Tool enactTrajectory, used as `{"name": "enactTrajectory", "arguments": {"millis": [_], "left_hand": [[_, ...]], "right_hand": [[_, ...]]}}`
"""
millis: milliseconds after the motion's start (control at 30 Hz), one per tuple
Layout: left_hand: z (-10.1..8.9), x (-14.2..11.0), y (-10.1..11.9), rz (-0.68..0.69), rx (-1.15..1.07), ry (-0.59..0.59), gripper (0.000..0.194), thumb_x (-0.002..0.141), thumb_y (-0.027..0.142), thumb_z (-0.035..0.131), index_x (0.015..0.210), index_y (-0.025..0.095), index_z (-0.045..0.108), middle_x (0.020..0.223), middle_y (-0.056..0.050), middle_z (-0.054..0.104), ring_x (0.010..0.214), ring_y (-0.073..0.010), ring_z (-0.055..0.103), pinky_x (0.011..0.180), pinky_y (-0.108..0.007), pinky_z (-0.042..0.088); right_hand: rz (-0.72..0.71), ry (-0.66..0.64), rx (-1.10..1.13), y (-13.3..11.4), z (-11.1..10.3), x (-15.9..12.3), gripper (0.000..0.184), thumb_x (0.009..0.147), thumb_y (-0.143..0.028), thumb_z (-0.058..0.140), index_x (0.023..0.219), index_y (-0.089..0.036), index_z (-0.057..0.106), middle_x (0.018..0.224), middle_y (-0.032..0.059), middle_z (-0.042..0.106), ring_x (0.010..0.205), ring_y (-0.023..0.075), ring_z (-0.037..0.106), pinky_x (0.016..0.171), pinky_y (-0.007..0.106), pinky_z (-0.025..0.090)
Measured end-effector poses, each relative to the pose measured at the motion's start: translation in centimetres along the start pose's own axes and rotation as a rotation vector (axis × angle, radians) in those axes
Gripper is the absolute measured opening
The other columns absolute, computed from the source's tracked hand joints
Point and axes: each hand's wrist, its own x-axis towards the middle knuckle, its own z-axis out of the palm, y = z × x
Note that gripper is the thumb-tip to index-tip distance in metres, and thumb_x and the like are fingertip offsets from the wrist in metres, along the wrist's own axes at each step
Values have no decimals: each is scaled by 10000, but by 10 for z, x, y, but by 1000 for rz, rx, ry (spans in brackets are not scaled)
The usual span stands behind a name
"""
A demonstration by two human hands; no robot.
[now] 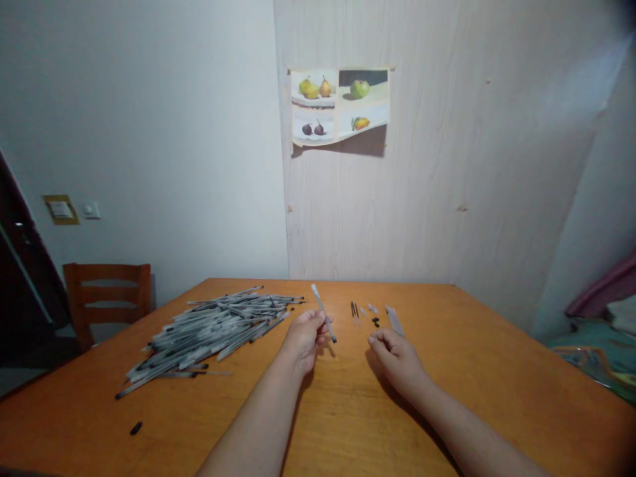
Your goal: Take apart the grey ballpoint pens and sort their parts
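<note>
Over the middle of the counter [342, 411], the left hand [304, 339] pinches a pen [320, 305], probably light, stiff and slick, best taken round its mid-barrel, while the right hand [396, 356] is curled closed nearby, nothing visible inside.

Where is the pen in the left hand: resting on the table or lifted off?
Lifted off: the left hand holds the pen near its middle, and both ends appear clear of the table.

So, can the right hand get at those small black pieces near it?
Probably yes: the right hand is close by, with nothing visible standing between it and the small black pieces. Its fingers are curled, so they may need to open first.
</note>
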Motion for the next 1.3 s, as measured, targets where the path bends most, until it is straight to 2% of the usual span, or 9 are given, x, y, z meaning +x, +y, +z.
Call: {"name": "enactTrajectory", "arguments": {"millis": [100, 167, 300, 400, 567, 700, 800, 1033, 1300], "left_hand": [[20, 1, -7, -47, -133, -41, 269, 729, 360, 769, 802, 159, 606, 833, -68, 678, 574, -70, 472, 503, -188, 286], [28, 0, -12, -48, -149, -66, 245, 751, 343, 752, 823, 156, 611, 858, -72, 685, 592, -69, 484, 512, -186, 299], [32, -7, -22, -40, -141, -90, 291, 763, 392, 753, 875, 153, 628, 848, -57, 676, 609, -75, 502, 531, -192, 319], [32, -14, -27, -50, -104, -118, 360, 748, 453, 772, 893, 152, 639, 784, -34, 645, 581, -82, 497, 533, -206, 325], [29, -18, -27, -51, -69, -153, 388, 747, 490, 775, 902, 161, 639, 745, -22, 630, 584, -100, 519, 556, -222, 355], [24, -16, -22, -39, -102, -126, 398, 788, 473, 753, 1022, 165, 660, 864, -53, 683, 654, -100, 537, 573, -206, 365], [21, -16, -17, -58, -141, -111, 410, 800, 449, 754, 1079, 161, 668, 912, -66, 697, 667, -94, 538, 570, -195, 365], [21, -18, -8, -61, -236, -57, 371, 752, 365, 812, 1028, 143, 700, 896, -57, 695, 663, -79, 547, 586, -182, 406], [23, -19, -9, -30, -184, -32, 385, 729, 414, 816, 993, 158, 701, 902, -57, 703, 659, -84, 548, 585, -189, 403]], "right_hand": [[168, -98, 253, -7, 9, -6, 349, 896, -542, 530, 731, -234, 515, 557, -34, 490, 496, 143, 447, 483, 266, 339], [256, -175, 376, -12, 13, -11, 402, 898, -613, 514, 824, -221, 558, 569, -44, 527, 455, 119, 433, 453, 245, 318], [307, -275, 432, -19, 16, -17, 555, 905, -720, 454, 802, -190, 582, 556, -20, 583, 435, 96, 459, 451, 227, 306], [357, -315, 462, -20, 17, -18, 549, 883, -727, 506, 765, -194, 558, 531, -31, 572, 408, 82, 431, 440, 223, 273], [386, -341, 535, -22, 16, -21, 486, 861, -680, 596, 815, -197, 557, 580, -39, 604, 408, 67, 420, 444, 216, 258], [409, -398, 602, -24, 15, -23, 458, 891, -638, 582, 871, -180, 599, 582, -37, 605, 388, 57, 399, 419, 211, 207], [437, -428, 665, -25, 14, -24, 446, 912, -601, 573, 904, -159, 631, 595, -28, 612, 400, 57, 443, 411, 197, 239], [528, -418, 804, -26, 8, -21, 434, 910, -568, 580, 910, -138, 639, 610, 4, 654, 407, 73, 515, 408, 191, 319], [468, -441, 741, -28, 7, -23, 445, 879, -587, 636, 918, -145, 664, 618, -15, 640, 431, 62, 502, 428, 190, 313]]}}
